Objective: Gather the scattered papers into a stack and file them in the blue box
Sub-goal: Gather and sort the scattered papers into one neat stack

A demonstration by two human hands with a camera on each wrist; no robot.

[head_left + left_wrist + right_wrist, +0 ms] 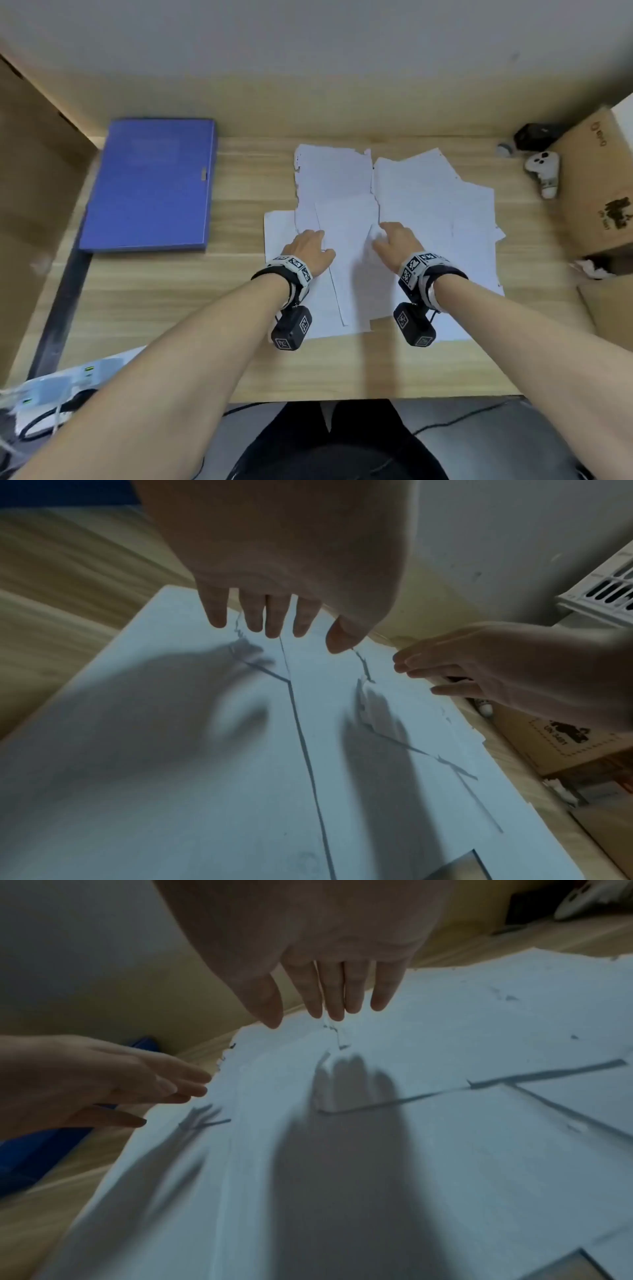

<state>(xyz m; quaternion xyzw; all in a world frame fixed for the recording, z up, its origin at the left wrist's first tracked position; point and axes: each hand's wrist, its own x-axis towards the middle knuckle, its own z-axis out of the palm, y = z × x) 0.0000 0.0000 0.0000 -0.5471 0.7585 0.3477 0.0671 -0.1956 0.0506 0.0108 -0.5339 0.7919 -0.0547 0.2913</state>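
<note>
White papers (394, 212) lay fanned across the wooden desk (239, 274), several sheets overlapping at odd angles, some with ragged torn edges along the far side. We had both hands out over the middle of the spread. Our left hand (308, 248) sat above the left-hand sheets with its fingers (270, 615) straight and a little apart, tips pointing down at the paper; the wrist view showed their shadow clear of the tips, so we judged them just off the surface, not pressing. Our right hand (394, 241) was likewise flat and loose-fingered near a curled sheet corner, gripping nothing. The two hands were near each other yet apart, one on each side of the centre sheet, probably so we could sweep the outer sheets inward from both flanks at once.

The blue box (150, 185) lay shut and flat on the desk, well to the left of the papers, within reach of the left arm. That spot would suit filing later, though its lid would need opening first. None of the sheets had been stacked; we judged the gathering barely begun.

A cardboard box (596, 185) stood at the right edge, close beside the outermost sheets, with a small white toy (544, 171) against it. Sliding sheets toward the middle would keep them clear of both.
</note>
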